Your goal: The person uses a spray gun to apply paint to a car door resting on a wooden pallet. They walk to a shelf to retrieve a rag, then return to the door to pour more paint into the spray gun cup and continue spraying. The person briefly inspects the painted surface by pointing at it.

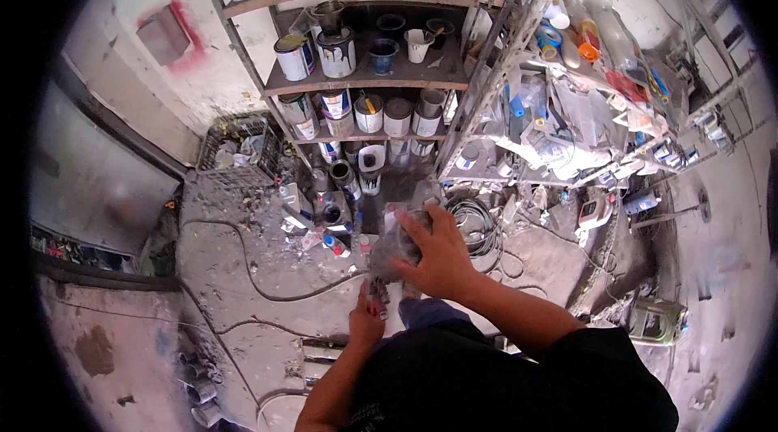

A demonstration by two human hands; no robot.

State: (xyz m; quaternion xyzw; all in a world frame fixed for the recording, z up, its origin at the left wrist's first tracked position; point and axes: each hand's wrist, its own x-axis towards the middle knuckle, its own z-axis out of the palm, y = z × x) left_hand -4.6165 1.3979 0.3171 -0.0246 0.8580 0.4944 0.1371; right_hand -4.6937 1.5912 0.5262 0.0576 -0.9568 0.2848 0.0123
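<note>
Fingers of my right hand are spread wide and wrapped over the top of a grey, paint-crusted container, clamping it from above so that it stays steady out in front of my body. My left hand comes up from below, its fingers closed around a small dark part under the container's lower edge; I cannot tell what that part is, nor whether it is joined to the container. One hand above and one beneath suggests to me a grip meant to brace the thing while the lower piece is worked.

Just beyond the right fingers a coil of cable lies on the dusty floor, and to the left of the fingers a thin black cord snakes across the same floor. Farther out past the fingers, a metal shelf unit carries rows of paint tins, stood upright so they stack close. To the right of it a slanted rack holds bottles and crumpled wrappings. Well off to the left stands a wire crate filled with scraps.
</note>
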